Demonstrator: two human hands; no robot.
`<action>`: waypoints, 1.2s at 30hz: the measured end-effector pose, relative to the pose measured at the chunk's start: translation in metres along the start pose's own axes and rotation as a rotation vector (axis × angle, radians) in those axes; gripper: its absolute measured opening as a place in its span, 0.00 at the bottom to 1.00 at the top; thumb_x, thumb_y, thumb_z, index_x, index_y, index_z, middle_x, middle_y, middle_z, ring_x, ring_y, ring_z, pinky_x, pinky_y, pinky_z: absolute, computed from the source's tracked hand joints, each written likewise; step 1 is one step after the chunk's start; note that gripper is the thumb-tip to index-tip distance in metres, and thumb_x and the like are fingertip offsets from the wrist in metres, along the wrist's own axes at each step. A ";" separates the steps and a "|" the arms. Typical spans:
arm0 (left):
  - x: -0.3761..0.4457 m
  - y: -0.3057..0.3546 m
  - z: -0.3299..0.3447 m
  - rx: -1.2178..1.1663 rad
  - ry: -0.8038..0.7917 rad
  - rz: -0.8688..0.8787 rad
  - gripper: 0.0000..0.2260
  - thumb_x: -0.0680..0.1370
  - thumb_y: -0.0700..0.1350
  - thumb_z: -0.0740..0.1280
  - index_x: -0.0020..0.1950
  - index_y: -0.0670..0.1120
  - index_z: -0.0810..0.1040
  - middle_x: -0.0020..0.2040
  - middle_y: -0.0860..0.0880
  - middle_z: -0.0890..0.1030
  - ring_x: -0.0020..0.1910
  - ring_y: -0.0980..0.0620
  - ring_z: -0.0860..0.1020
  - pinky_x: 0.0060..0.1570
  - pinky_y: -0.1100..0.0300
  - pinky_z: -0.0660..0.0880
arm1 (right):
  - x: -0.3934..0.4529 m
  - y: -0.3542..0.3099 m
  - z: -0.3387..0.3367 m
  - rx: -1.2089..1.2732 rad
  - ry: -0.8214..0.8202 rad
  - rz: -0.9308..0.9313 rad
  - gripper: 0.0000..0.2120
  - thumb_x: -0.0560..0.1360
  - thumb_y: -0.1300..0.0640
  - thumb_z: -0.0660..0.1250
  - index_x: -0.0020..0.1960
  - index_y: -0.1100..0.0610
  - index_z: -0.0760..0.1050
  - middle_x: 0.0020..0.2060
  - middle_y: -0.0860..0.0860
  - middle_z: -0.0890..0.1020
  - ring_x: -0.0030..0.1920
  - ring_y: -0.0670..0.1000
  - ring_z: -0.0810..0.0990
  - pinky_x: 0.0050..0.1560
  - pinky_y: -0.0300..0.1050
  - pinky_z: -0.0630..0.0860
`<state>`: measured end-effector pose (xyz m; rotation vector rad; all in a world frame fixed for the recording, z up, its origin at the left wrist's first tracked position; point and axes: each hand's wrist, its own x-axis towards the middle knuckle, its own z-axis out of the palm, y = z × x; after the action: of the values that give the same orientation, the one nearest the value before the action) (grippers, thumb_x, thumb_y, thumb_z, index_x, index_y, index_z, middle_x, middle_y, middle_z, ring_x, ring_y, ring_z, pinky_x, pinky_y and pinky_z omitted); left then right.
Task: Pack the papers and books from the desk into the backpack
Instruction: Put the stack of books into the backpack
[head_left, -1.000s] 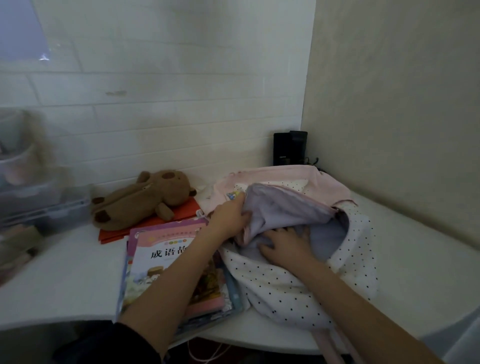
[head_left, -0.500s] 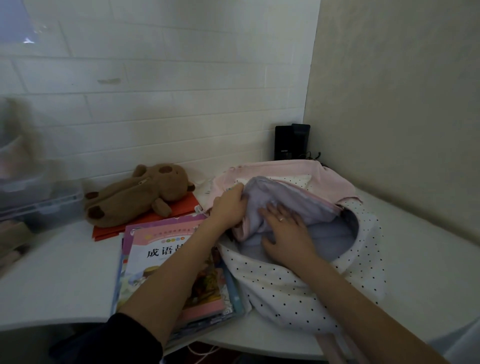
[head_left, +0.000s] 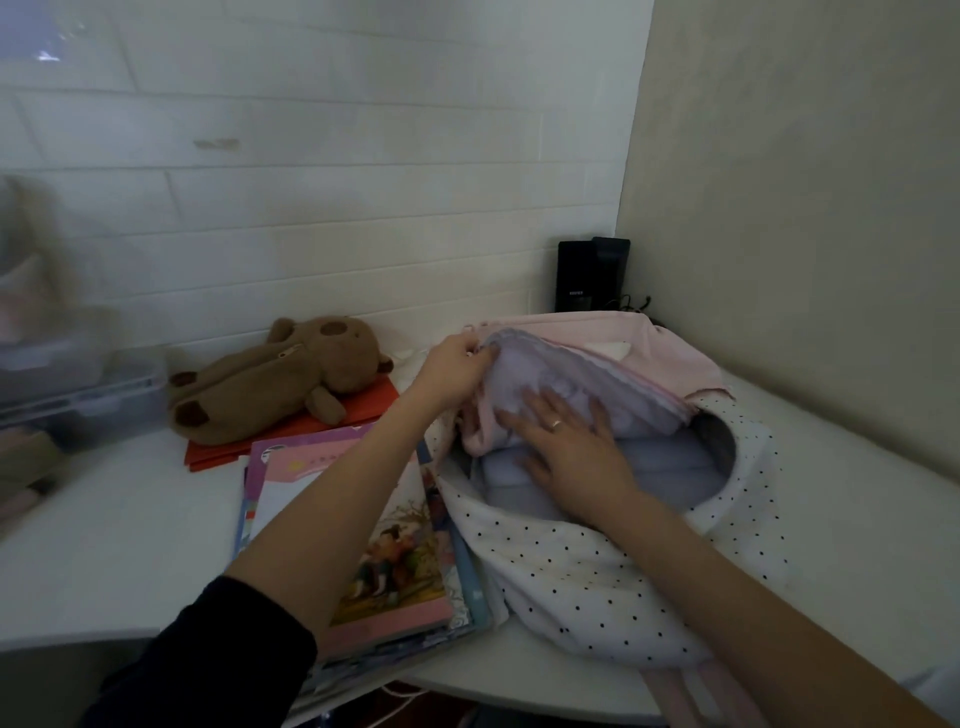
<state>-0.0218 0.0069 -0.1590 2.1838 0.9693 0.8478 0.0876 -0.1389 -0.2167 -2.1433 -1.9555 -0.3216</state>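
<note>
A white polka-dot backpack (head_left: 582, 577) with a pink top lies open on the white desk (head_left: 114, 530), its lilac lining showing. My left hand (head_left: 457, 366) pinches the edge of the lilac flap at the bag's upper left. My right hand (head_left: 566, 447) lies flat with spread fingers on the lining inside the opening. A stack of colourful books (head_left: 400, 566) lies just left of the bag, partly under my left forearm. A red folder (head_left: 291, 431) sits behind the books.
A brown plush toy (head_left: 280, 374) lies on the red folder. A black device (head_left: 589, 275) stands in the corner behind the bag. Clear plastic boxes (head_left: 78, 384) sit blurred at the far left. Walls close off the back and right.
My left hand has moved up to the flap's edge. My right hand has slid out from deep in the bag and now lies flat higher on the lining.
</note>
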 end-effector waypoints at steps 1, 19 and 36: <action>-0.003 -0.001 -0.001 -0.070 -0.028 -0.042 0.09 0.79 0.48 0.64 0.40 0.46 0.71 0.33 0.50 0.73 0.34 0.50 0.74 0.33 0.58 0.69 | 0.007 0.001 0.000 -0.009 0.007 0.042 0.24 0.80 0.47 0.53 0.75 0.38 0.52 0.77 0.48 0.51 0.77 0.50 0.48 0.72 0.60 0.46; -0.039 -0.033 -0.012 0.332 -0.431 0.143 0.26 0.77 0.40 0.66 0.73 0.42 0.62 0.75 0.41 0.58 0.74 0.46 0.56 0.73 0.53 0.52 | -0.001 -0.118 -0.058 0.818 -0.294 -0.059 0.13 0.77 0.60 0.59 0.57 0.54 0.79 0.49 0.52 0.82 0.41 0.49 0.80 0.39 0.47 0.79; -0.147 -0.107 -0.110 -0.290 0.228 -0.708 0.35 0.70 0.54 0.71 0.70 0.40 0.62 0.62 0.43 0.74 0.55 0.44 0.77 0.47 0.54 0.77 | 0.006 -0.136 0.008 0.911 -0.231 0.294 0.41 0.72 0.38 0.66 0.76 0.50 0.51 0.69 0.49 0.70 0.67 0.55 0.71 0.63 0.47 0.69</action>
<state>-0.2255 -0.0218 -0.2136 1.3637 1.4952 0.8212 -0.0477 -0.1183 -0.2206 -1.8075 -1.4032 0.7506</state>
